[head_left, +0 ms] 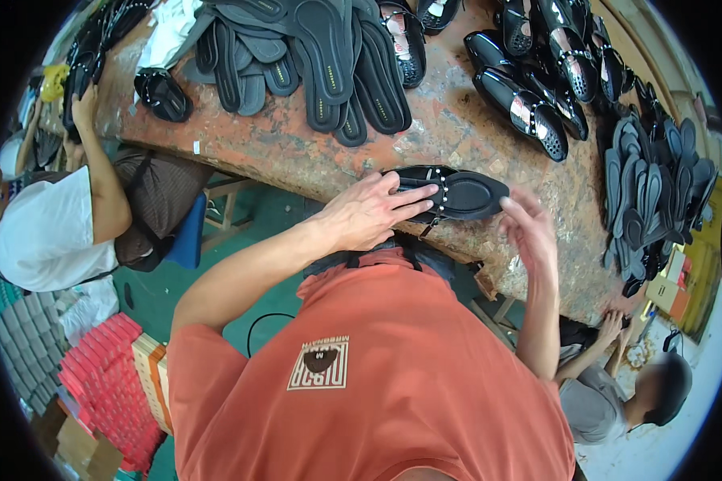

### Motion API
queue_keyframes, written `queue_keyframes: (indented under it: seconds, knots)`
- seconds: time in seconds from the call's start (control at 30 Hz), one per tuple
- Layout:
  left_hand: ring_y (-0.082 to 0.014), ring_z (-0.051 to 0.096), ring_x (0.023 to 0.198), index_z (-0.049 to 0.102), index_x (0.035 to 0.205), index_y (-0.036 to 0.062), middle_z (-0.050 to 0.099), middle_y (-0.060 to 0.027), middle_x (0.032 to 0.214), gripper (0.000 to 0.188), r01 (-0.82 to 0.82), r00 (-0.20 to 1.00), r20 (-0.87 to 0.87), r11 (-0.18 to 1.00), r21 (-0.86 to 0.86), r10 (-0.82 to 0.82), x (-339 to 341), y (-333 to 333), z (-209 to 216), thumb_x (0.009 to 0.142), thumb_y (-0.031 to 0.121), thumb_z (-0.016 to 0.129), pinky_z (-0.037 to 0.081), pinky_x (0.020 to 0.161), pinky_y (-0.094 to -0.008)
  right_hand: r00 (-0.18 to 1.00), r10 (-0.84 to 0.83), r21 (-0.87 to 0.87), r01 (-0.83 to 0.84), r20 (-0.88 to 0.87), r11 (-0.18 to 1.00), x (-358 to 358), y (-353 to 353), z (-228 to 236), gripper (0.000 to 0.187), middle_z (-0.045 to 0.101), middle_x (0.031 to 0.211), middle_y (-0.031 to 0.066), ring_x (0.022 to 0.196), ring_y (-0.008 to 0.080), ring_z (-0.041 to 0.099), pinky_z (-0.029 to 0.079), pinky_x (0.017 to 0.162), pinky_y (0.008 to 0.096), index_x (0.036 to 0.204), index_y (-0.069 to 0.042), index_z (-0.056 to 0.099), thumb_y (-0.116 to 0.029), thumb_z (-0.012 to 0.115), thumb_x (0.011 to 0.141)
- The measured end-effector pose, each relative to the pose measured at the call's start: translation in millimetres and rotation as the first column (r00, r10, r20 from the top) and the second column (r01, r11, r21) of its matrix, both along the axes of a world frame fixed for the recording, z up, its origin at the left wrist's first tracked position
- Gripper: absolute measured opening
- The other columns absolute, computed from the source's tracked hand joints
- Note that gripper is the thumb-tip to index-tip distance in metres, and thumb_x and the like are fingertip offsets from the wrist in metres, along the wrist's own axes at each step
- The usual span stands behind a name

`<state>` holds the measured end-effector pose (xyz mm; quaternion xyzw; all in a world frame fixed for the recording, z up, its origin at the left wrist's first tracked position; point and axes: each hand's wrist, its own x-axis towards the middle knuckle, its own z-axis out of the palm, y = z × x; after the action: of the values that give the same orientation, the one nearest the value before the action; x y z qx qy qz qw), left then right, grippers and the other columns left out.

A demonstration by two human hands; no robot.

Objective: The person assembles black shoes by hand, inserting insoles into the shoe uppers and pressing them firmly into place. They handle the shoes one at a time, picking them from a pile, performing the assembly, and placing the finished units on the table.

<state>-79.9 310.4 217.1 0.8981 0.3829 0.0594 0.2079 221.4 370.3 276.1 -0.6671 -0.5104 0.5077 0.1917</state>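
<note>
One black shoe (456, 213): before you at the table's (457, 120) near edge, padded insole (472, 192) inside.
Long axis: left to right, rounded end rightward.
Left hand (369, 212): covers its left part, two fingers stretched onto the studded strap (444, 192); grip unclear.
Right hand (529, 224): half-open, fingers curved at the right end; contact unclear.
Far side: insole pile (319, 56) left, glossy shoes (529, 116) right.
</note>
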Motion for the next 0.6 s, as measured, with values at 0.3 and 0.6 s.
queue_keyframes:
  seconds: [0.3,0.6]
  knots:
    - [-0.026,0.057,0.117,0.069,0.135,0.0191,0.058,-0.0017,0.152,0.059,0.037,0.978,-0.206,0.999,0.032,-0.03,22,5,3,0.078,0.024,0.081,0.051,0.093,-0.0423,0.602,0.283,0.312,-0.693,0.747,0.65,-66,-50,-33,0.035,0.075,0.105,0.0119,0.084,0.0309,0.074,0.059,0.068,0.0467,0.122,-0.001,0.073,-0.012,0.077,0.089]
    - [-0.0273,0.058,0.112,0.061,0.143,0.0041,0.05,-0.0113,0.161,0.072,-0.082,0.992,0.112,0.986,0.146,0.066,16,1,-17,0.075,0.019,0.079,0.051,0.092,-0.0417,0.654,0.226,0.482,-0.71,0.722,0.514,-56,-33,-49,0.037,0.07,0.093,0.0134,0.089,0.0325,0.07,0.057,0.078,0.0471,0.122,-0.001,0.075,-0.011,0.072,0.086]
